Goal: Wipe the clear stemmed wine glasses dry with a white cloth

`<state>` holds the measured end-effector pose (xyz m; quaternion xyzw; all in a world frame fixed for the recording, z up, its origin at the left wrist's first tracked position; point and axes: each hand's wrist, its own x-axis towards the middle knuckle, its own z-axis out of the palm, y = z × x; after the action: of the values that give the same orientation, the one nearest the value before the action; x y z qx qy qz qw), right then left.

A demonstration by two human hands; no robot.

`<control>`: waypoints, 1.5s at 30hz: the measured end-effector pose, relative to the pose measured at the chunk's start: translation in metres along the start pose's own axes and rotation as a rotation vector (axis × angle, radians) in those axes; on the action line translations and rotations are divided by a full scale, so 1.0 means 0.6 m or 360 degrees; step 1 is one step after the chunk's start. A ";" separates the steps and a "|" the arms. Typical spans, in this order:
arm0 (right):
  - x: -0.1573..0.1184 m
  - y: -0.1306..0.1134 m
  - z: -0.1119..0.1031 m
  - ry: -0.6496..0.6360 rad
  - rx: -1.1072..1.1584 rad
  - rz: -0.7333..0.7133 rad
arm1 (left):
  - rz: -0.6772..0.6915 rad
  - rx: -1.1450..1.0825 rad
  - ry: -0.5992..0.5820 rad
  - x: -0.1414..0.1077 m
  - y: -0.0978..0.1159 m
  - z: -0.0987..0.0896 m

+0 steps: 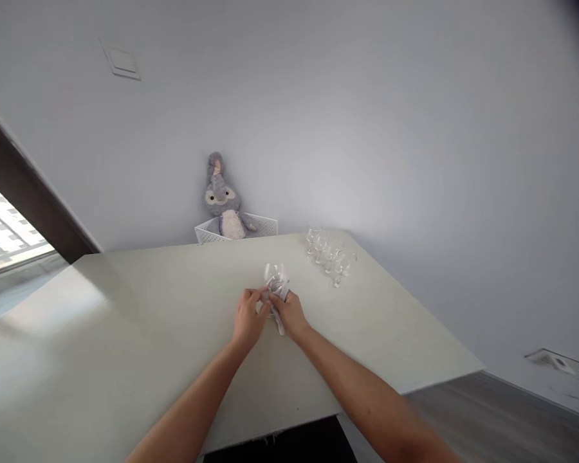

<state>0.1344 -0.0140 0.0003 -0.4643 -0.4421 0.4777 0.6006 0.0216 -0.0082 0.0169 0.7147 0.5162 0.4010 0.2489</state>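
Note:
A clear stemmed glass [275,271] stands up between my hands, its bowl above my fingers. A pale, whitish cloth [278,321] is bunched at the lower bowl and stem, and one end hangs below my fingers. My left hand [249,318] closes its fingers at the left side of the glass and cloth. From the right, my right hand [290,314] grips the cloth against the glass, thumb pointing inward. Fingers and cloth hide the stem, and I cannot see exactly where each fingertip presses.
Several similar clear stemmed glasses [329,254] stand grouped at the back right of the pale table [174,334]. Behind the far edge, a grey plush toy [220,199] sits in a white perforated basket [265,225] against the wall. The table's right edge slants toward me.

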 end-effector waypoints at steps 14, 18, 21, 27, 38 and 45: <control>-0.015 -0.016 -0.012 -0.0356 -0.1992 -0.0964 | -0.0719 -0.1430 0.0163 0.023 -0.021 -0.014; -0.021 -0.013 -0.012 -0.0484 -0.1821 -0.1184 | -0.0925 -0.1668 0.0235 0.036 -0.032 -0.032; -0.019 -0.006 -0.009 -0.0372 -0.1521 -0.1108 | -0.0874 -0.1864 0.0362 0.042 -0.029 -0.040; -0.020 0.004 0.004 -0.0156 -0.1096 -0.0601 | -0.0602 -0.2094 0.0476 0.032 -0.010 -0.022; -0.041 -0.007 0.008 -0.0548 -0.1689 -0.0772 | 0.0190 -0.1336 0.0929 0.033 -0.004 -0.053; -0.032 -0.022 -0.009 0.0041 -0.1627 -0.0844 | 0.0763 -0.0863 0.0509 -0.005 0.001 -0.014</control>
<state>0.1392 -0.0349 0.0106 -0.5748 -0.7107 0.0307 0.4044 0.0146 -0.0115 0.0211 0.6519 0.2424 0.6757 0.2444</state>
